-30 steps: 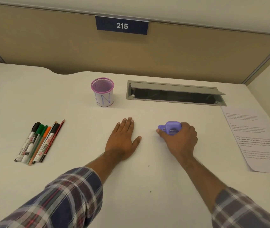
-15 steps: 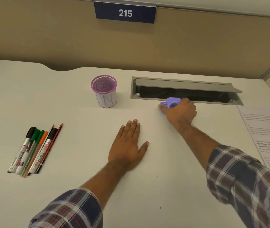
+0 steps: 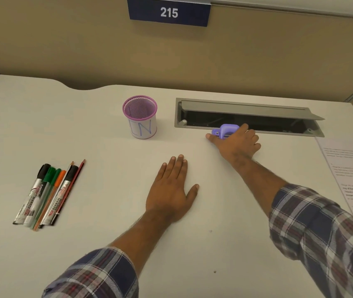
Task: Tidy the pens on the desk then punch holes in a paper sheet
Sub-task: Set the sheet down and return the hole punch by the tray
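Several markers, pens and pencils (image 3: 48, 194) lie side by side at the left of the white desk (image 3: 98, 211). An empty purple mesh pen holder (image 3: 140, 116) with a white paper label stands at the back centre. My right hand (image 3: 237, 143) is stretched forward and holds a small purple hole punch (image 3: 225, 131) on the desk, just in front of the cable slot. My left hand (image 3: 171, 190) rests flat, palm down, in the middle of the desk, holding nothing. A printed paper sheet (image 3: 352, 175) lies at the right edge, partly cut off by the frame.
A grey cable slot (image 3: 248, 117) with its lid raised is sunk into the desk behind the punch. A beige partition (image 3: 85, 50) with a blue "215" sign (image 3: 169, 12) closes off the back.
My right hand has carried the hole punch forward from the desk's middle to the front edge of the cable slot. My left hand stays flat in place.
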Demonstrator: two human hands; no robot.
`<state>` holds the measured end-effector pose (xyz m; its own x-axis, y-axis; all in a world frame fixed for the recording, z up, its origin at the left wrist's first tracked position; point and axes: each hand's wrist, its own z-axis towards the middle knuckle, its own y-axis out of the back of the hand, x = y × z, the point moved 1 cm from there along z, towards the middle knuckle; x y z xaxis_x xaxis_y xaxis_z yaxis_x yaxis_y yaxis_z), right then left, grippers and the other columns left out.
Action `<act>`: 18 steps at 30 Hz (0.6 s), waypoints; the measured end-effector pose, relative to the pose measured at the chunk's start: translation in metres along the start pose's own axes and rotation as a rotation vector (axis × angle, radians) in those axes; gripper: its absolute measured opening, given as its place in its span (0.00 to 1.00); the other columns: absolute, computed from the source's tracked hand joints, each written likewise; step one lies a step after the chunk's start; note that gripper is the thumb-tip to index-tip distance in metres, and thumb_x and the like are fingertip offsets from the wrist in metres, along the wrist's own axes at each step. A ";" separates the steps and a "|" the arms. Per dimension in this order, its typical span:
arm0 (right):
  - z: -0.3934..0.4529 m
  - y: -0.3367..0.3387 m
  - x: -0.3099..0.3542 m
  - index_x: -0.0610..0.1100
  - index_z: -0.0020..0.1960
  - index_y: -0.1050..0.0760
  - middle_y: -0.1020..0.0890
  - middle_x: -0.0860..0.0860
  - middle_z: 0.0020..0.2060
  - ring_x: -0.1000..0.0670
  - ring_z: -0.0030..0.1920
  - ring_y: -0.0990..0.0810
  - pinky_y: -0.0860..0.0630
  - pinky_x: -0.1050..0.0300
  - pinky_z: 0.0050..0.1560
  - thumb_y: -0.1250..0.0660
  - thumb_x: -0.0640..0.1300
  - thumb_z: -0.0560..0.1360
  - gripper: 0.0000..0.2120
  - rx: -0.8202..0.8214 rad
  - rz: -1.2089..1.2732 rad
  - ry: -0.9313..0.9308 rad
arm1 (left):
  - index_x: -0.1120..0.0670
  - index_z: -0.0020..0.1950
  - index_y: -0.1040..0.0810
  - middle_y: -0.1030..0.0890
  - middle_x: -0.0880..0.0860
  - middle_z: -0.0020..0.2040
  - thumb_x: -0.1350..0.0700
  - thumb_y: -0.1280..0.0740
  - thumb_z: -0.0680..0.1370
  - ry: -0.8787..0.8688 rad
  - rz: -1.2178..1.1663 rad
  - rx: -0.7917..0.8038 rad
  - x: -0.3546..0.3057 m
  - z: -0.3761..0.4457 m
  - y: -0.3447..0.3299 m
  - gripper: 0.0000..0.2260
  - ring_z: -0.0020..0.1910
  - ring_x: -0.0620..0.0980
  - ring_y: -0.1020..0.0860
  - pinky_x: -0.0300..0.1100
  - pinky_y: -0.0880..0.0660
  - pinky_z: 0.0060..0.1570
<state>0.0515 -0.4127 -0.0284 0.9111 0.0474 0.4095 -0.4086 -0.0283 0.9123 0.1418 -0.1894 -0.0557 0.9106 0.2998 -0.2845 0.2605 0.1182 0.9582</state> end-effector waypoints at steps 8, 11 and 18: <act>-0.067 0.029 -0.030 0.44 0.71 0.35 0.27 0.44 0.64 0.42 0.64 0.29 0.32 0.43 0.62 0.35 0.67 0.71 0.38 -0.110 0.158 0.145 | 0.52 0.81 0.57 0.58 0.48 0.82 0.34 0.60 0.79 0.011 0.003 0.022 -0.001 0.000 0.000 0.35 0.80 0.47 0.59 0.46 0.59 0.78; -0.110 0.040 -0.052 0.45 0.62 0.25 0.23 0.45 0.56 0.44 0.58 0.25 0.28 0.44 0.60 0.31 0.54 0.74 0.20 -0.060 0.321 0.252 | 0.52 0.81 0.57 0.57 0.49 0.82 0.35 0.60 0.79 0.007 0.008 0.021 0.000 0.000 -0.001 0.35 0.80 0.47 0.58 0.45 0.59 0.78; -0.194 0.057 -0.090 0.45 0.49 0.18 0.20 0.52 0.42 0.53 0.42 0.25 0.26 0.57 0.48 0.31 0.42 0.76 0.04 0.165 0.300 0.509 | 0.52 0.81 0.55 0.55 0.49 0.82 0.35 0.58 0.80 0.006 0.025 0.017 0.000 0.001 0.000 0.34 0.80 0.47 0.56 0.44 0.60 0.77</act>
<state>-0.0647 -0.2247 -0.0126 0.6009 0.4832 0.6368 -0.5920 -0.2662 0.7607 0.1419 -0.1900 -0.0560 0.9149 0.3082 -0.2607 0.2432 0.0947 0.9653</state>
